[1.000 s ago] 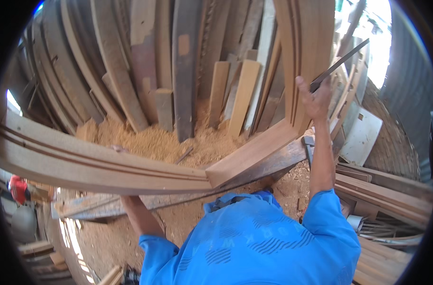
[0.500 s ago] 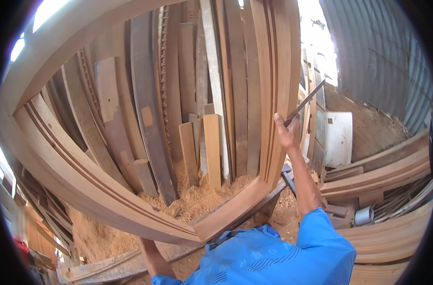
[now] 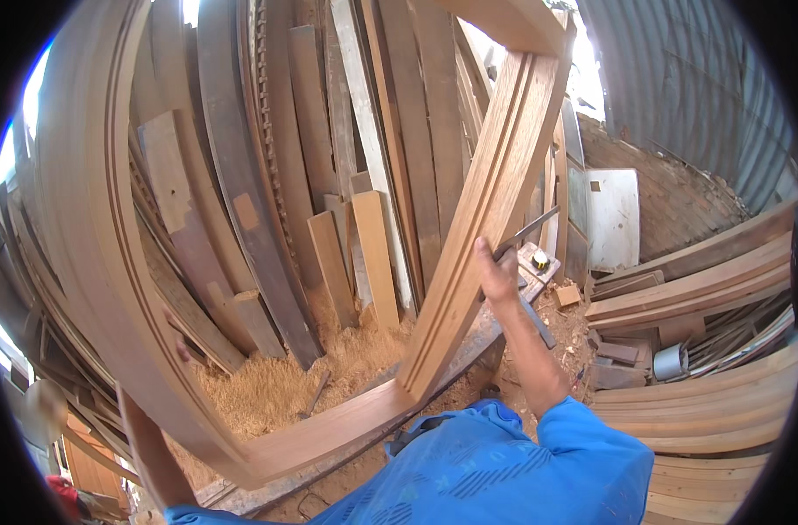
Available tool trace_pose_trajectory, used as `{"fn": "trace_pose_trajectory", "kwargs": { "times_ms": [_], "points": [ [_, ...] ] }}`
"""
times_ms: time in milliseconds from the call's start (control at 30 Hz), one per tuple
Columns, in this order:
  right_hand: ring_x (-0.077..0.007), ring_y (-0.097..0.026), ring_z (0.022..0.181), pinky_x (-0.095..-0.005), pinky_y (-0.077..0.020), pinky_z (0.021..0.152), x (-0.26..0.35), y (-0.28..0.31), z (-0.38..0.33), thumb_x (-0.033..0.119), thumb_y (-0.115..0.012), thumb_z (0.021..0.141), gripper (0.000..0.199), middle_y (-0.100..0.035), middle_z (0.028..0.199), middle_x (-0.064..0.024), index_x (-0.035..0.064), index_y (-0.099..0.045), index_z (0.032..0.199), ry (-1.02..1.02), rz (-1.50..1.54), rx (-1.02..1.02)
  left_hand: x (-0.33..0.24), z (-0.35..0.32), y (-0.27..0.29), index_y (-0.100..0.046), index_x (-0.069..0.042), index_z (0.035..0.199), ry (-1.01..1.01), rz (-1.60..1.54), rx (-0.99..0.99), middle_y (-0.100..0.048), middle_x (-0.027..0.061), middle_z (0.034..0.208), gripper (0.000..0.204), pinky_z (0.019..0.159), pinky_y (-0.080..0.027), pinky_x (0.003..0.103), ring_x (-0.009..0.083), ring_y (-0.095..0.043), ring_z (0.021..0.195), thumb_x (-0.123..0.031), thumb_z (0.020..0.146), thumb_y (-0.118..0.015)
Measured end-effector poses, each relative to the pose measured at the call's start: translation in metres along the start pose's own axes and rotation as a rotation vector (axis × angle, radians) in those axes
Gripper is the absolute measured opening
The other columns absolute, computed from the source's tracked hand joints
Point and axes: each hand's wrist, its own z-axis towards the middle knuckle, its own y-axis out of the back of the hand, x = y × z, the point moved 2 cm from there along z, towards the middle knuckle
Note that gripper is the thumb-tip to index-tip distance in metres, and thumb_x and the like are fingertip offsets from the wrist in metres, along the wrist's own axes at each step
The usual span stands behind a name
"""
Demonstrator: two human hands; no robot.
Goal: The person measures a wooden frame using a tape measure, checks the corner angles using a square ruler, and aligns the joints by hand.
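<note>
A large wooden frame (image 3: 479,232) with grooved side pieces stands tilted in front of me, its lower rail near my body. My right hand (image 3: 499,276) is closed around a thin dark metal bar (image 3: 537,224), perhaps a file, with the thumb pressed against the frame's right side piece. At the left side piece, my left hand (image 3: 182,343) reaches behind the wood. Only some of its fingers show past the inner edge, a little blurred, and the palm is hidden by the frame.
Several upright planks (image 3: 232,166) lean behind the frame, their feet in sawdust (image 3: 272,389). To the right are stacked boards (image 3: 696,385), a grey pipe piece (image 3: 670,361), a white panel (image 3: 611,219), a small wood block (image 3: 567,296) and corrugated sheeting (image 3: 679,96).
The frame has swung and tilted, its right side piece now leaning to the right at the top and its upper right corner in view. My left hand has moved left and up, my right slightly down.
</note>
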Motion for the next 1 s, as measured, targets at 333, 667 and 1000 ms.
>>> {"fn": "trace_pose_trajectory", "kwargs": {
  "times_ms": [333,667,1000],
  "points": [
    [-0.0196,-0.061,0.108,-0.0318,-0.0515,0.088,-0.139,0.002,-0.154,0.025,-0.068,0.095,0.046,-0.062,0.122,-0.0169,-0.0107,-0.057,0.121,-0.490,0.198,-0.024,-0.039,0.069,-0.023,-0.048,0.002,0.137,0.313,0.194,0.016,-0.061,0.0207,0.117,0.079,0.088,-0.052,0.037,0.0273,-0.062,0.104,-0.065,0.095,-0.039],
    [-0.0289,-0.062,0.108,-0.0423,-0.0556,0.081,-0.272,0.080,-0.288,0.039,-0.068,0.093,0.061,-0.062,0.117,-0.0193,-0.0119,-0.054,0.123,-0.924,-0.181,-0.180,0.130,0.146,-0.055,-0.053,-0.003,0.141,0.634,0.578,0.412,-0.060,0.0182,0.130,0.093,0.099,-0.045,0.033,0.0216,-0.055,0.118,-0.077,0.094,-0.023],
    [-0.0309,-0.062,0.061,-0.0456,-0.0453,0.040,-0.287,0.106,-0.344,0.046,-0.061,0.095,0.065,-0.061,0.095,-0.0232,-0.0144,-0.052,0.119,-1.200,-0.522,0.001,0.325,0.153,0.011,-0.053,-0.006,0.139,1.161,0.333,0.433,-0.063,0.0104,0.122,0.081,0.093,-0.047,0.032,0.0172,-0.058,0.108,-0.072,0.095,-0.041]
  ]
}}
